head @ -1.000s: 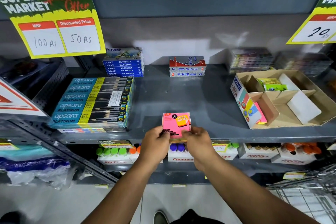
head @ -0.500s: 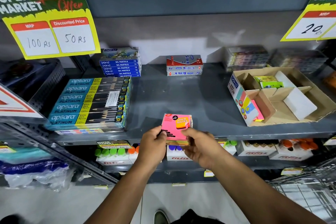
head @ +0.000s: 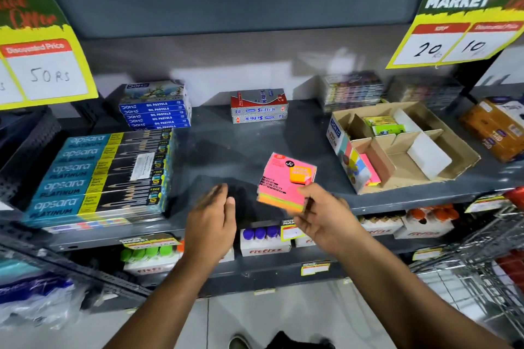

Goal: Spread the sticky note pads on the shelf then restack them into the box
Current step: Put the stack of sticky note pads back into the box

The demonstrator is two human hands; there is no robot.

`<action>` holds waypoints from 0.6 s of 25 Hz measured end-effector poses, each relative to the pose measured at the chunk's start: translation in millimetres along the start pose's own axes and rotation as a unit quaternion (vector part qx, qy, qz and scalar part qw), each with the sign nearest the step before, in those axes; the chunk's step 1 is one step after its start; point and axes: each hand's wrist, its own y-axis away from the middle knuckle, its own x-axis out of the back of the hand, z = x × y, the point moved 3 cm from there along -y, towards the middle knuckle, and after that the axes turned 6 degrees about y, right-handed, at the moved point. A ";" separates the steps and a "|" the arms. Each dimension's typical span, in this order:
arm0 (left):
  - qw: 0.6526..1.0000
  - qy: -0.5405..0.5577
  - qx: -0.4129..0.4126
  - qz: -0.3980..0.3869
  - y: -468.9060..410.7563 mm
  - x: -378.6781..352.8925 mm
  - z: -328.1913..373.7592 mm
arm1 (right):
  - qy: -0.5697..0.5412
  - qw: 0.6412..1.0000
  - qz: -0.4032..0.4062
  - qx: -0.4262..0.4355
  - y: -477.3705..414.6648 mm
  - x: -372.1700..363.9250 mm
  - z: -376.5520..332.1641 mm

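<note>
While the right hand (head: 317, 215) pinches a pink-topped pad stack (head: 286, 181) just above the shelf (head: 226, 147), the left hand (head: 212, 221) hangs loose and empty at its nine o'clock. At the stack's two o'clock sits the box (head: 402, 144), with pads in two compartments.

Hands in view: two, a left hand (head: 211, 224) and a right hand (head: 320, 218). Sticky note pads out of the carton: one pink-topped stack (head: 285, 180), at 3 o'clock from the left hand. Divided cardboard box (head: 459, 150): one, at 2 o'clock from that stack. Pads visible inside it: one green (head: 381, 125) and one pink (head: 368, 168); any beneath cannot be counted. Oil pastel boxes (head: 154, 110): five spines showing. Softek boxes (head: 259, 110): two. Yellow price signs: two, one at left (head: 42, 65) and one at right (head: 459, 37).
</note>
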 end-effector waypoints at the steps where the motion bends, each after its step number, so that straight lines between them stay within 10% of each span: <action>1: 0.998 -0.063 -0.025 -0.012 -5.3 -2.9 -3.2 | -0.013 1.000 0.005 0.022 4.9 9.7 -12.3; 8: 0.968 -0.240 -0.036 -0.057 -29.6 -23.8 -29.9 | -0.122 0.966 0.151 0.169 31.2 112.2 -86.3; 15: 0.964 -0.256 -0.026 -0.070 -30.7 -27.4 -35.0 | -0.213 0.933 0.261 0.124 -9.1 163.7 -77.0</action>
